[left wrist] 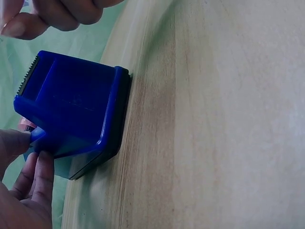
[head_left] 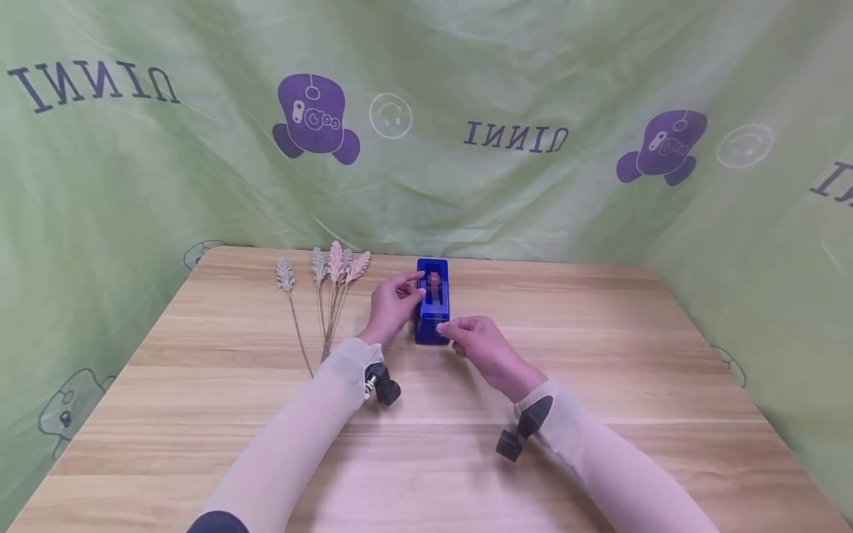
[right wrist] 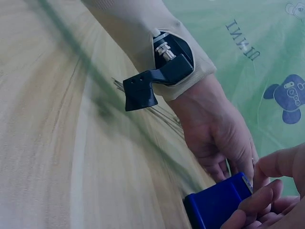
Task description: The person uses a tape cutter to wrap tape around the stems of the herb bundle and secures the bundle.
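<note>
Near the table's [head_left: 600, 355] far edge, we see a tape dispenser [head_left: 428, 311], a tape roll [head_left: 435, 279] seated inside it. The left hand [head_left: 392, 305] is at its left side; the right hand [head_left: 486, 346] reaches its near end from the right. Left of both hands we find a flower bunch [head_left: 335, 261], with a lone flower [head_left: 285, 275] further left. Cloth [head_left: 426, 200] hangs behind the table.
</note>
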A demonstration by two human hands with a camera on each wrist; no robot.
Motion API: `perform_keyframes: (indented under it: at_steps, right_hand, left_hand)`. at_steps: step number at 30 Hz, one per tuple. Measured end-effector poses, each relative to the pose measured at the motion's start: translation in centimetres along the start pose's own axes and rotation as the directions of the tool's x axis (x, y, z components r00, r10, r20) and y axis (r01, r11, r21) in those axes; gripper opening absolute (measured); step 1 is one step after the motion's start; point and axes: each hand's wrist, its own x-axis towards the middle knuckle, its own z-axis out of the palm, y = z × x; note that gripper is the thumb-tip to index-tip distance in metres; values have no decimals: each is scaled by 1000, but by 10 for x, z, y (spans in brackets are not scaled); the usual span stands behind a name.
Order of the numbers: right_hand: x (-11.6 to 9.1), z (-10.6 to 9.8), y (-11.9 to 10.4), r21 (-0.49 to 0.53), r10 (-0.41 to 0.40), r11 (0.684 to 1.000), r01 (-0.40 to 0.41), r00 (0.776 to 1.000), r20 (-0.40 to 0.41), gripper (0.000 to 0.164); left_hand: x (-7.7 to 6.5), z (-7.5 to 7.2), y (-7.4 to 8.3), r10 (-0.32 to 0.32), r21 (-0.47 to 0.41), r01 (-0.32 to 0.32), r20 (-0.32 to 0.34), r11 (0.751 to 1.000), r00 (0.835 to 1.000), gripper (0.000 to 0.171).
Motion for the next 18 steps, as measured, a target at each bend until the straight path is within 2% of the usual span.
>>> perform_keyframes:
  at_steps: [6,18]
  right_hand:
    - [-7,1,2,1,19,1000,-19,1000,0,22]
    - [-23,5,5,-4,-3,1000,3,1000,5,22]
  left_hand:
    - [0,0,0,-1,3,1,-1,1000,1000,36]
    - [-1,0,0,0,3,0,0,1000,1000,36]
